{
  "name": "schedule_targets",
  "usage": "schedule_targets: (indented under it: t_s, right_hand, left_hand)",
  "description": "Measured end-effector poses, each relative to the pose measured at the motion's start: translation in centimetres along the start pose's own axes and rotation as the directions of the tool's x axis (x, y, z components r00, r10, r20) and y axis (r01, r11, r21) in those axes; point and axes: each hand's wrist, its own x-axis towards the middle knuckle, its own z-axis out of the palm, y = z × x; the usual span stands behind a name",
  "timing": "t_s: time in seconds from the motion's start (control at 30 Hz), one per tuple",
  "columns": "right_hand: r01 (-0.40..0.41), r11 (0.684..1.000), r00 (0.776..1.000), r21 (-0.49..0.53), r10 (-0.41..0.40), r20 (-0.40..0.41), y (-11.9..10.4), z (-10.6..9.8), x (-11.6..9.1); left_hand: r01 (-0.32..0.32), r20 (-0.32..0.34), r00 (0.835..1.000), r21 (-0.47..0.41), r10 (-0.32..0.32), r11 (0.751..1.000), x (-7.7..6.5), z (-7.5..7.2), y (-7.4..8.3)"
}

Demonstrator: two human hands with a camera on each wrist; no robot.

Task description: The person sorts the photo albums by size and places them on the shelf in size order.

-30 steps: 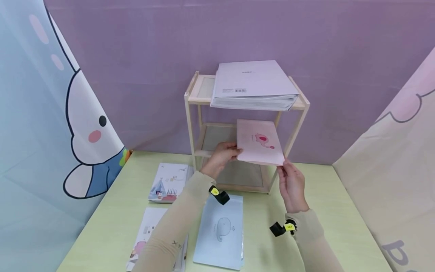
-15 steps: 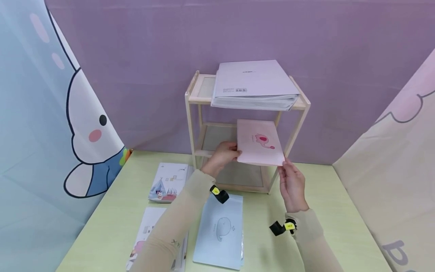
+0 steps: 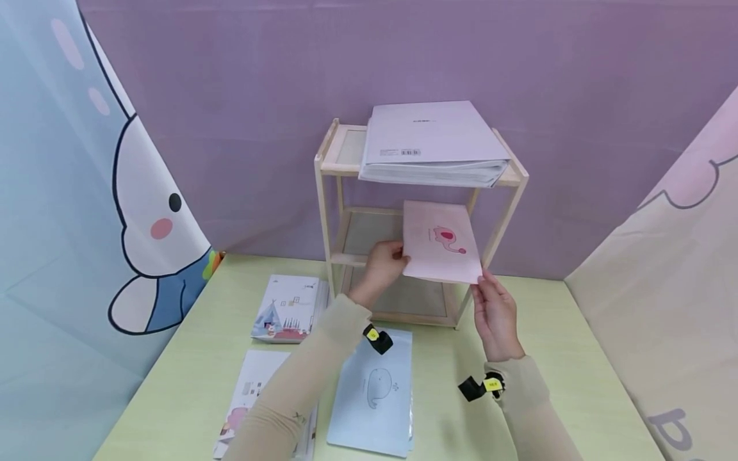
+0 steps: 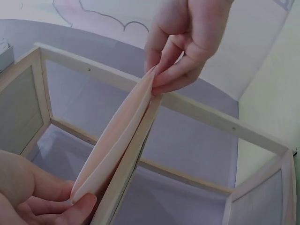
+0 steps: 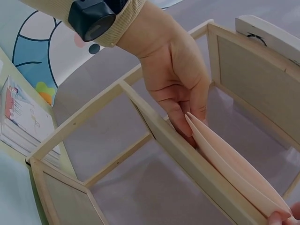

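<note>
A thin pink booklet (image 3: pixel 423 253) with a red elephant on its cover lies over the right part of the middle shelf (image 3: pixel 369 234) of a small wooden rack. My left hand (image 3: pixel 383 267) pinches its left front corner between thumb and fingers. At the right front corner, my right hand (image 3: pixel 496 314) pinches it with the fingertips. Seen from the left wrist, the booklet (image 4: pixel 108 140) gapes between its covers, close along the shelf's front rail (image 4: pixel 129 173). The right wrist view shows the same gap in the booklet (image 5: pixel 239 164).
White folders (image 3: pixel 432 137) are piled on the rack's top shelf (image 3: pixel 350 150). On the green table (image 3: pixel 576 371) lie a blue whale-print booklet (image 3: pixel 369 410), a stack of illustrated books (image 3: pixel 288 307) and another white book (image 3: pixel 254 384), partly hidden by my left sleeve.
The booklet's front edge has come slightly lower and nearer. My left wrist has shifted a little to the right, while the right hand has hardly moved; both keep their grip.
</note>
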Motion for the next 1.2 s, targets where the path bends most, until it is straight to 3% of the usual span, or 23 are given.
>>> schedule_targets:
  t_s: [0.2, 0.5, 0.67, 0.97, 1.2]
  right_hand:
    - [-0.002, 1.000, 1.000, -0.005, 0.002, -0.022, 0.0, 0.0, 0.1]
    - [-0.015, 1.000, 1.000, 0.019, 0.015, -0.009, 0.0, -0.2, 0.3]
    - [-0.025, 0.999, 0.999, 0.037, 0.027, -0.046, -0.1, -0.1, 0.4]
    - [-0.023, 0.999, 0.999, 0.030, 0.024, -0.027, -0.1, -0.4, 0.3]
    - [-0.018, 0.999, 1.000, 0.050, 0.019, -0.021, -0.1, -0.7, 0.3]
  left_hand:
    - [-0.046, -0.036, 0.998, 0.082, 0.049, 0.996, -0.2, 0.0, 0.3]
    - [-0.048, -0.051, 0.997, 0.085, 0.053, 0.995, -0.2, -0.1, 0.1]
    - [-0.070, -0.064, 0.995, 0.086, 0.076, 0.994, -0.2, -0.2, -0.1]
    - [-0.071, -0.088, 0.992, 0.176, 0.088, 0.982, -0.5, -0.2, 0.2]
    - [-0.053, -0.098, 0.993, 0.132, 0.067, 0.990, -1.1, -0.2, 0.3]
